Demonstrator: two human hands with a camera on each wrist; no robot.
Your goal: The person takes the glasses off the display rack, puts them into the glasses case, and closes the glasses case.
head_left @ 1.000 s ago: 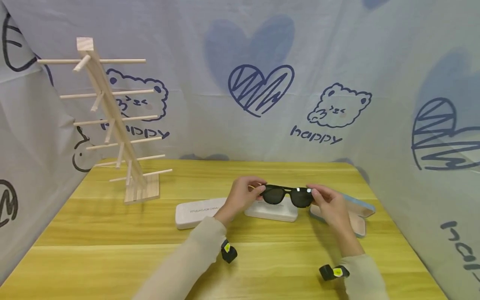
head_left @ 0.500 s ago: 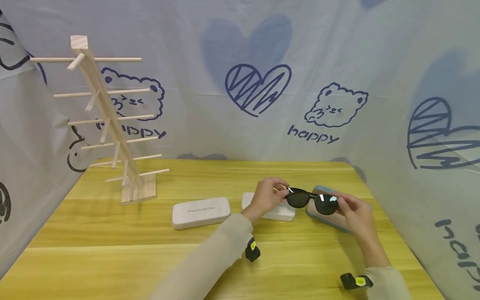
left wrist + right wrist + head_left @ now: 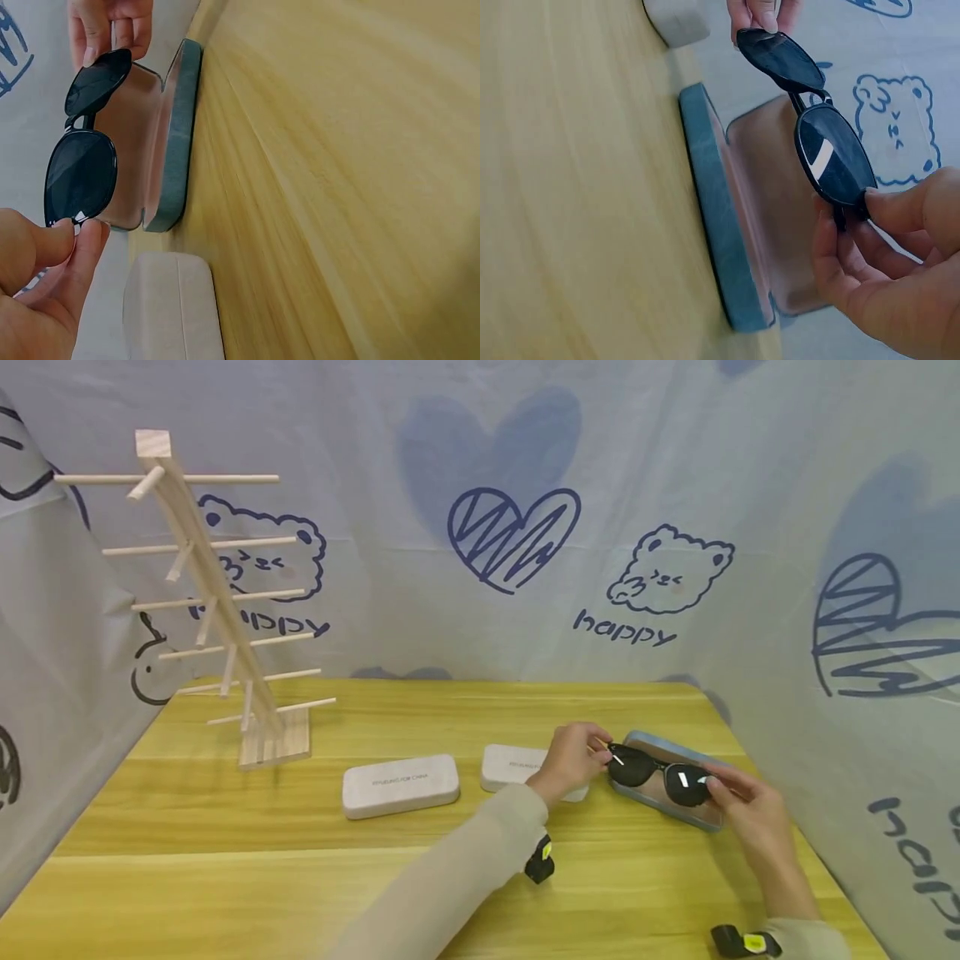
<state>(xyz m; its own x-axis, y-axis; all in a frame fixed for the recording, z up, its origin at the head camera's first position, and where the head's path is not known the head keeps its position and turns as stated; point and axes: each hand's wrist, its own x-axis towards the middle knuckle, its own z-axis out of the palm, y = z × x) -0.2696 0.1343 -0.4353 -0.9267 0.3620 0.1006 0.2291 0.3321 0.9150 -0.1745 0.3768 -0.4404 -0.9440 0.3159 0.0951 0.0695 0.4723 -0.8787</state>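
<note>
Black sunglasses [image 3: 663,775] with dark lenses are held up by both hands, one at each end of the frame. My left hand [image 3: 573,760] pinches the left end between thumb and fingers, and my right hand [image 3: 757,814] pinches the right end. Behind and below them in the head view is an opened glasses case [image 3: 637,797], blue-grey outside. Its pinkish lining [image 3: 776,262] shows in the right wrist view, and the sunglasses overlap it. In the left wrist view one lens [image 3: 81,176] is close to the left fingertips.
Two closed white cases lie left of the opened one: a nearer-middle case [image 3: 513,767], partly behind my left hand, and another case [image 3: 401,785] farther left. A wooden peg rack [image 3: 217,593] stands at the table's left back. A printed cloth [image 3: 420,610] hangs behind the wooden table [image 3: 300,877].
Both hands have carried the sunglasses rightward and slightly down, from in front of the middle white case to over the opened case. The head view has shifted slightly.
</note>
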